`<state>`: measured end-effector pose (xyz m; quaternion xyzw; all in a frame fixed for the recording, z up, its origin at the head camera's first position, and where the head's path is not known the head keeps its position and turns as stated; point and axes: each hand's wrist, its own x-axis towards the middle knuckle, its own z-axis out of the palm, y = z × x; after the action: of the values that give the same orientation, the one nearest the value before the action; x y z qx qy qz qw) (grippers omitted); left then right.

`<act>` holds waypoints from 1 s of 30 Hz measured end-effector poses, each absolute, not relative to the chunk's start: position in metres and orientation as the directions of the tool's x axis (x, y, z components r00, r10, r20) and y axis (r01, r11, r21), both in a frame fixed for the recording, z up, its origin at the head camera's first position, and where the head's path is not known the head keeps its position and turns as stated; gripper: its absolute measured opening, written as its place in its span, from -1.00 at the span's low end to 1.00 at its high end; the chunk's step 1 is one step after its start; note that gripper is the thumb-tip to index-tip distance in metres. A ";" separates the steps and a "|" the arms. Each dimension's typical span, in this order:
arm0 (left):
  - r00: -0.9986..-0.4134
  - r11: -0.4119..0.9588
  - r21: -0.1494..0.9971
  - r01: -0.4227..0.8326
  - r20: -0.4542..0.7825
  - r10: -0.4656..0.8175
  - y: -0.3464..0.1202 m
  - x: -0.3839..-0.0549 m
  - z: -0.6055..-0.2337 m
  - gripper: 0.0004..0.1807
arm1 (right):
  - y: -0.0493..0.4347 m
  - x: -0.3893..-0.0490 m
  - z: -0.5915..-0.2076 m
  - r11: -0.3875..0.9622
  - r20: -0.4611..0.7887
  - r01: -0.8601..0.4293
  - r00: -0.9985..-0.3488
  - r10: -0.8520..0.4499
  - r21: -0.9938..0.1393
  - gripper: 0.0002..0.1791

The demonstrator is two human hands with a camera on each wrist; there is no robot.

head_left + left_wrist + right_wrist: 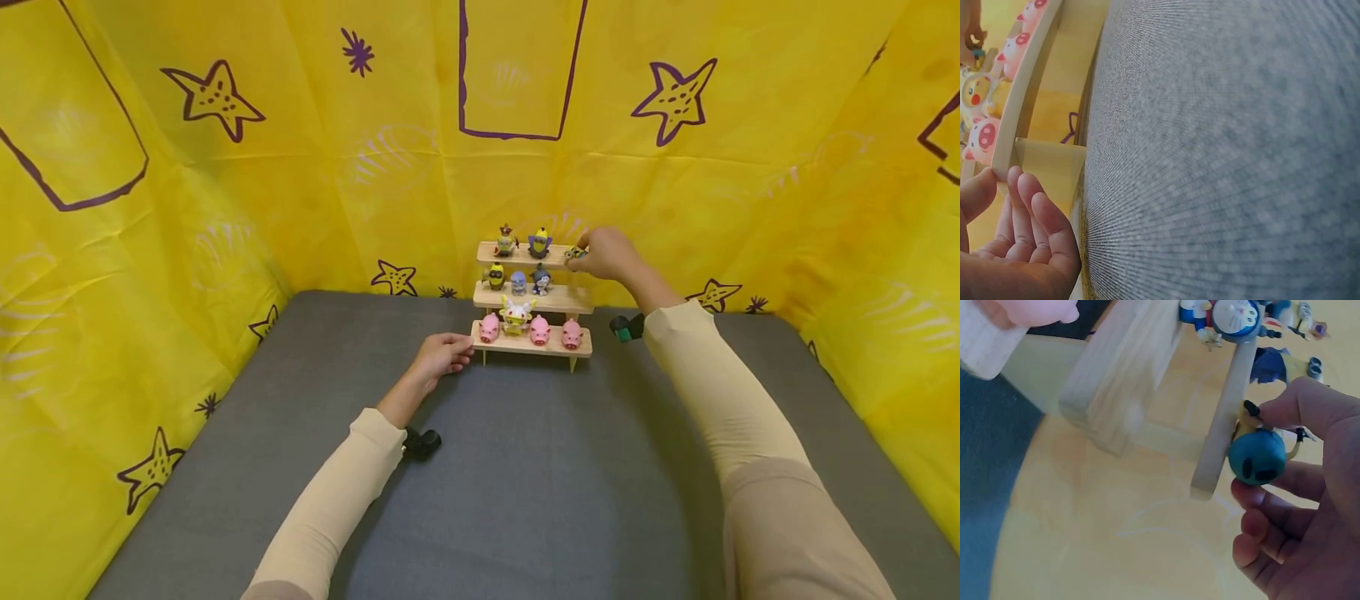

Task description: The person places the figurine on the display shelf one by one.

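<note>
My left hand [442, 356] pinches the left end of the lowest step of a three-tier wooden display stand [573, 297], thumb above and fingertips below. At the right end of the top step, my right hand [611, 254] holds a small minion figurine [1257, 456] between thumb and fingers. Its rounded blue-green underside faces the right wrist camera, right at the step's edge. Two other figurines, one with a crown [505, 242] and one blue-winged [539, 243], stand on that step. Three small figures, including a Doraemon [1235, 317], occupy the middle step.
On the lowest step are three pink pigs [539, 331] and a white-hooded Pikachu figure [516, 318]. The stand is on a grey cloth-covered table [480, 483], close to a yellow patterned backdrop [300, 183]. Black wrist straps [423, 444] show by both sleeves.
</note>
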<state>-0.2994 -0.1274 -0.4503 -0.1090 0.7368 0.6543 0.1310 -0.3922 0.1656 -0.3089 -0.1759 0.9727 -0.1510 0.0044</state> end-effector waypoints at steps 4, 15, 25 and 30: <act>-0.940 0.125 0.934 -0.336 -0.341 0.018 -0.127 -0.299 -0.449 -0.66 | 0.171 -0.394 -0.313 0.846 0.028 -0.272 -0.956 -0.292 -0.459 -0.43; -0.940 0.122 0.934 -0.336 -0.340 0.015 -0.129 -0.298 -0.447 -0.66 | 0.171 -0.399 -0.343 0.579 0.213 -0.246 -0.969 -0.125 -0.777 -0.42; -0.942 0.124 0.935 -0.332 -0.336 0.011 -0.129 -0.300 -0.445 -0.65 | 0.168 -0.399 -0.344 0.555 0.195 -0.222 -0.975 -0.108 -0.802 -0.38; -0.937 0.125 0.930 -0.345 -0.349 0.012 -0.128 -0.299 -0.446 -0.66 | 0.171 -0.397 -0.344 0.561 0.194 -0.227 -0.974 -0.120 -0.796 -0.37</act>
<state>-0.2991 -0.1280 -0.4455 -0.1127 0.7372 0.6519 0.1370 -0.3969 0.1708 -0.3441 -0.0985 0.8816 -0.4578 -0.0587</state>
